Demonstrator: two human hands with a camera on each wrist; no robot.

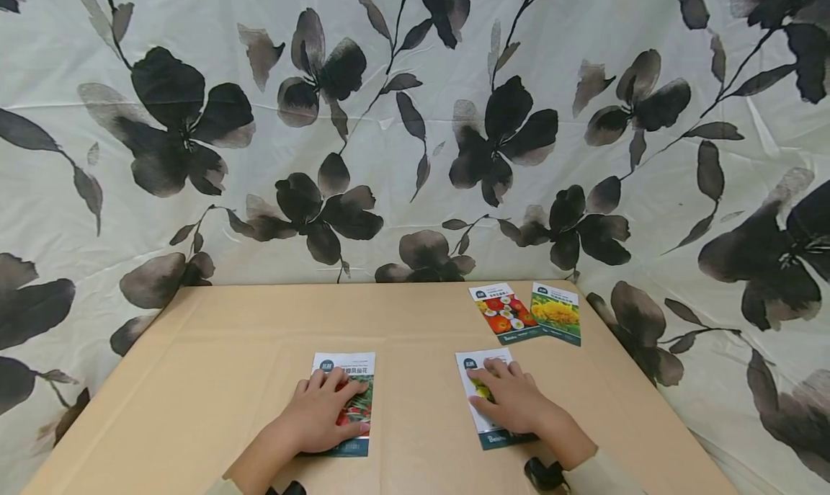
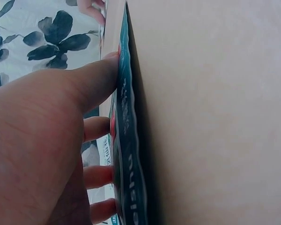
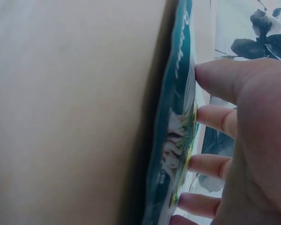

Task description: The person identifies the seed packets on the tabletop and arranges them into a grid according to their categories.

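Observation:
In the head view, my left hand (image 1: 320,414) rests on a flower seed packet (image 1: 353,448) with red blooms on its front, fingers spread over it. The left wrist view shows that hand's thumb and fingertips touching the face of the packet (image 2: 133,154), beside its dark teal bottom band. My right hand (image 1: 515,405) lies on another seed packet (image 1: 498,438), white at the top with a teal lower band. Fingertips of the right hand touch that packet (image 3: 171,126) in the right wrist view. Both hands hide much of the printed pictures.
Toward the back right lie two more seed packets, one with red and white flowers (image 1: 507,313) and one with yellow flowers (image 1: 556,312), their edges overlapping. All rest on a tan table (image 1: 246,351). A floral cloth (image 1: 415,142) hangs behind it.

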